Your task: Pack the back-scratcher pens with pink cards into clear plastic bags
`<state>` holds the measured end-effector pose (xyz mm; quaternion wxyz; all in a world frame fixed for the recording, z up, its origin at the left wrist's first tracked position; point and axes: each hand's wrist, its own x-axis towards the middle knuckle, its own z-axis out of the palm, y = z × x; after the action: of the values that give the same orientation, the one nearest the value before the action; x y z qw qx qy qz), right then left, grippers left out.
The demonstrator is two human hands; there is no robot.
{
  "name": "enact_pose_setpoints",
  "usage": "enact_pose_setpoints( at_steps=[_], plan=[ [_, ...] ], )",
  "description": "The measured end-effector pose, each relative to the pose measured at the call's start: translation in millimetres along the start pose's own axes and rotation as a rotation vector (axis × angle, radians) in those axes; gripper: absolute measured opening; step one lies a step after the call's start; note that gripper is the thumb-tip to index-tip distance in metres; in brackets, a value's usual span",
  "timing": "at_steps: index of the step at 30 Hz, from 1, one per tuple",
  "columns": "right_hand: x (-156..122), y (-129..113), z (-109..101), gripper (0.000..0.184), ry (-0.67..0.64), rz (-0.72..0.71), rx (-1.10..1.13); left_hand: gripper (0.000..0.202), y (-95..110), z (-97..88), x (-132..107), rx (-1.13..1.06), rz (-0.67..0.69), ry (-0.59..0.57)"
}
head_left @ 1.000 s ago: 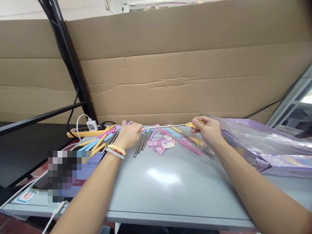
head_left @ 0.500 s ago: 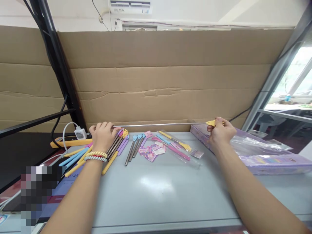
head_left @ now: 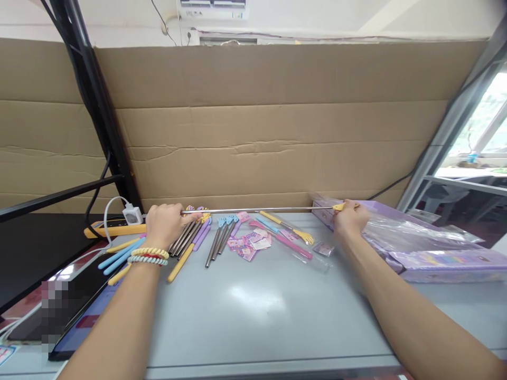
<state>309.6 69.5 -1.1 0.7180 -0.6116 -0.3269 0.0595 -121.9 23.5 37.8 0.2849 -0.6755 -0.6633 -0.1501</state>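
An extended telescopic back scratcher (head_left: 257, 210) stretches level between my hands, a thin metal rod with a yellow end at the right. My left hand (head_left: 164, 224) is closed around its left end, whose tip is hidden in the fist. At the yellow end, my right hand (head_left: 350, 219) grips it with fingers wrapped round. Beside my left hand lie several metal rods (head_left: 186, 237) with coloured hand-shaped heads, along with blue handles (head_left: 121, 257) and a yellow handle (head_left: 180, 264). More rods with blue heads (head_left: 222, 237) rest farther right.
Pink cards (head_left: 249, 244) and bagged back scratchers (head_left: 283, 237) lie mid-table. A purple box (head_left: 443, 261) with clear plastic stands at the right. At the left are phone-like devices (head_left: 85, 322), a white charger (head_left: 132, 215) and a black post (head_left: 99, 105). Cardboard (head_left: 277, 126) walls the back.
Both hands have lowered slightly, bringing the rod down, and my right hand has shifted a little left. The back scratcher stays extended between them. The camera view has shifted slightly.
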Motion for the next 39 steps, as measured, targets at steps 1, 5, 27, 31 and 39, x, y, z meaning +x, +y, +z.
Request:
enact_pose_setpoints(
  at_steps=[1,5,27,31,39],
  plan=[
    [-4,-4,1,0.033,0.004,0.016,-0.002,0.067,3,-2.6,0,-0.003,-0.003,-0.01],
    [-55,-28,15,0.03,-0.194,0.032,0.054,0.072,49,-19.2,-9,-0.073,0.02,-0.083],
    [-121,-25,25,0.036,-1.025,-0.337,-0.022,0.024,96,-7.8,-30,-0.456,0.345,-0.119],
    [-123,-29,23,0.033,-1.025,-0.361,0.004,0.027,95,-8.9,-30,-0.508,0.311,-0.169],
    [-122,-35,22,0.028,-1.081,-0.253,0.031,0.033,98,-19.3,-33,-0.495,0.279,-0.258]
  ],
)
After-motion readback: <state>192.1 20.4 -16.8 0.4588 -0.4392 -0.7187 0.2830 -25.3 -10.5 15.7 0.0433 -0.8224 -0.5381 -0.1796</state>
